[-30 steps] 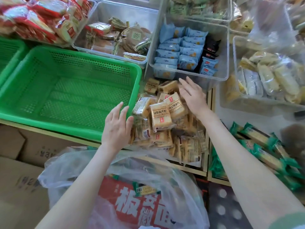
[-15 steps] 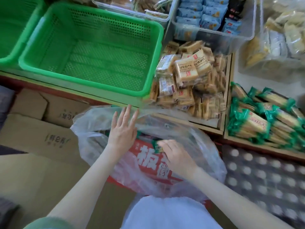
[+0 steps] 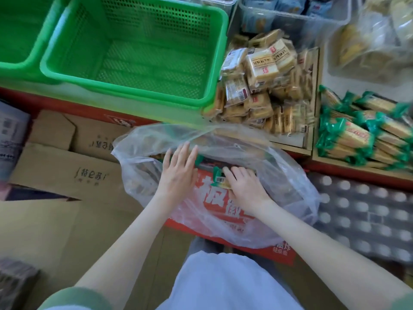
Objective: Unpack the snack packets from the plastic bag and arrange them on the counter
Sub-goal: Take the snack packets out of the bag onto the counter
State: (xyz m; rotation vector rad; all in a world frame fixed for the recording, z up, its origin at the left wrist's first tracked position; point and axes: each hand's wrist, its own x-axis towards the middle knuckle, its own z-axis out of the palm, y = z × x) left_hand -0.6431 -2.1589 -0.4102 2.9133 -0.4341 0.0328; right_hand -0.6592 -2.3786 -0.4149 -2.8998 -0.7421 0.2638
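Your right grip (image 3: 243, 186), down from the tabletop (image 3: 288, 143), now curls round a green-ended snack packet (image 3: 218, 179) in the clear plastic bag (image 3: 283, 175); left grip (image 3: 178, 173) flat beside: next packet begins.

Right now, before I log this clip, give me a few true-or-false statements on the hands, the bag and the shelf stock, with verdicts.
1. The right hand grips a packet in the bag. True.
2. The left hand is curled round a packet. False: its fingers are straight and lie at the bag's mouth.
3. The basket is full of tan packets. False: nothing shows inside it. The tan packets lie piled beside it, on its right.
4. Green-wrapped packets lie to the right of the tan packets. True.
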